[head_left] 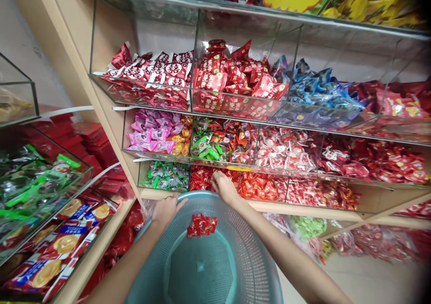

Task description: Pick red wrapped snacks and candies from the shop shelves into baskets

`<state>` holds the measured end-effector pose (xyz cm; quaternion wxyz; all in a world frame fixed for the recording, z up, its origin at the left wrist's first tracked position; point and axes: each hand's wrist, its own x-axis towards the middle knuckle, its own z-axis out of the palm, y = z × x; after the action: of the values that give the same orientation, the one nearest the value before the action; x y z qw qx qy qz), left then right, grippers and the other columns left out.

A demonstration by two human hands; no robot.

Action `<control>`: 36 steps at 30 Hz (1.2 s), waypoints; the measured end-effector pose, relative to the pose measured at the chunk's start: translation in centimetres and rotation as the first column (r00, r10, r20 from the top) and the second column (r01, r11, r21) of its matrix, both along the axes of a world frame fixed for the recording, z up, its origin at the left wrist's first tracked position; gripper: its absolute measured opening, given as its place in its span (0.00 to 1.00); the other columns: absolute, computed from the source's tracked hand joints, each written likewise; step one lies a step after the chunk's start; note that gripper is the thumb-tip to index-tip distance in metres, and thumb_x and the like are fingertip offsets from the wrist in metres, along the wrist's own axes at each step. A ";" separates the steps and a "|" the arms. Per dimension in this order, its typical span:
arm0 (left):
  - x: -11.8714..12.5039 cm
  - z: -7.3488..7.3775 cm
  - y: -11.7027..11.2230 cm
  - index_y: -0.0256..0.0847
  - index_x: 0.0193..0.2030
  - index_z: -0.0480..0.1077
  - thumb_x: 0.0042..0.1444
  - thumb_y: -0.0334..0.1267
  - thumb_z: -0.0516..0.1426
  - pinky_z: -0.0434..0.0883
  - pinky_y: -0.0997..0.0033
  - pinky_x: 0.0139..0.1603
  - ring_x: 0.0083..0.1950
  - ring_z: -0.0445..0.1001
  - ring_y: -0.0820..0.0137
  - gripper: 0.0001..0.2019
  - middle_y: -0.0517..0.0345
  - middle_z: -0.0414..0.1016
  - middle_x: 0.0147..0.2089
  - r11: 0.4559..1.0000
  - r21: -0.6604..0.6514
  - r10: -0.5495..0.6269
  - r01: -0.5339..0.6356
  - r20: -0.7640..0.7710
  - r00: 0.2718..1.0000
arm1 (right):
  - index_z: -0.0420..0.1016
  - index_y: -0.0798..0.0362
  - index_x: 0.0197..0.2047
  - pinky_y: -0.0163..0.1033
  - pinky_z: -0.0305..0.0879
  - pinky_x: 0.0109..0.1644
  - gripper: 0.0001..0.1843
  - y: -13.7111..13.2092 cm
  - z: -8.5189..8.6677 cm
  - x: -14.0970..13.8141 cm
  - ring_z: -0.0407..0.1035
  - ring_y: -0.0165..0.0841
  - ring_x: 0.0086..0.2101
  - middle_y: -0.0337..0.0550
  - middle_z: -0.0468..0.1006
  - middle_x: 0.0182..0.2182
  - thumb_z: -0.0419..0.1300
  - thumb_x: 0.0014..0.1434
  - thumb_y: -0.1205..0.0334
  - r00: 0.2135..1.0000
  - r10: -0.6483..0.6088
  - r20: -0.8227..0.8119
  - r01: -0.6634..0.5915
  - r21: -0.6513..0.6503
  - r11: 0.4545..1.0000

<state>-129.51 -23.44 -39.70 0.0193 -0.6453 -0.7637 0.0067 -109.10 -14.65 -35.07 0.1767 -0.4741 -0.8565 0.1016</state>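
Observation:
A teal plastic basket [242, 232] with mesh sides fills the lower middle, and a small pile of red wrapped candies [202, 226] lies inside against its far wall. My left hand [164, 211] grips the basket's far rim at the left, thumb along the edge. Beyond the rim, my right hand [222, 185] reaches into a bottom-row bin of red wrapped candies [200, 178]. Its fingers are curled down at the candies; what lies within them is hidden.
Clear shelf bins [235, 104] hold many wrapped sweets in rows above. To the left stand another bin of green-wrapped sweets [37, 182] and biscuit packs [57, 245]. A wooden shelf edge [303, 209] runs right of the basket, with bagged goods [370, 241] beneath it.

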 end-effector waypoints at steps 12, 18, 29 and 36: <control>0.4 0.4 -0.2 0.35 0.49 0.64 0.55 0.58 0.34 0.66 0.63 0.35 0.38 0.74 0.56 0.33 0.41 0.75 0.35 1.000 -0.019 0.009 -0.009 0.014 1.000 | 0.65 0.56 0.22 0.29 0.49 0.26 0.06 -4.0 -8.8 2.1 0.56 0.25 0.22 0.35 0.67 0.19 0.52 0.42 0.76 0.980 -0.168 -0.110 0.124 -0.325 0.937; 0.1 -0.1 0.0 0.36 0.47 0.64 0.55 0.59 0.34 0.66 0.64 0.34 0.36 0.74 0.56 0.32 0.43 0.75 0.32 1.000 0.010 -0.006 0.006 -0.015 1.000 | 0.66 0.57 0.23 0.28 0.51 0.25 0.08 -4.6 -9.6 1.3 0.58 0.24 0.20 0.36 0.69 0.18 0.50 0.45 0.76 0.975 -0.185 -0.123 0.127 -0.373 0.919; 0.3 0.3 0.0 0.36 0.47 0.65 0.56 0.57 0.35 0.67 0.65 0.36 0.37 0.74 0.57 0.31 0.43 0.75 0.35 1.000 -0.011 0.005 -0.005 0.014 1.000 | 0.69 0.56 0.31 0.31 0.54 0.29 0.08 -0.2 -3.4 1.3 0.67 0.28 0.28 0.45 0.74 0.27 0.51 0.56 0.63 0.977 -0.213 -0.028 0.208 -0.133 0.969; 0.1 0.1 -0.2 0.36 0.47 0.64 0.56 0.57 0.34 0.67 0.64 0.34 0.37 0.74 0.56 0.30 0.43 0.75 0.33 1.000 -0.003 -0.011 0.011 -0.007 1.000 | 0.71 0.57 0.31 0.32 0.55 0.28 0.07 2.4 -3.2 -1.4 0.70 0.33 0.31 0.51 0.74 0.32 0.54 0.52 0.63 0.941 -0.324 0.094 0.337 -0.222 0.915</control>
<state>-129.36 -23.62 -39.55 0.0208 -0.6495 -0.7600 0.0099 -110.53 -12.21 -38.29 0.1105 -0.6322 -0.7505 0.1577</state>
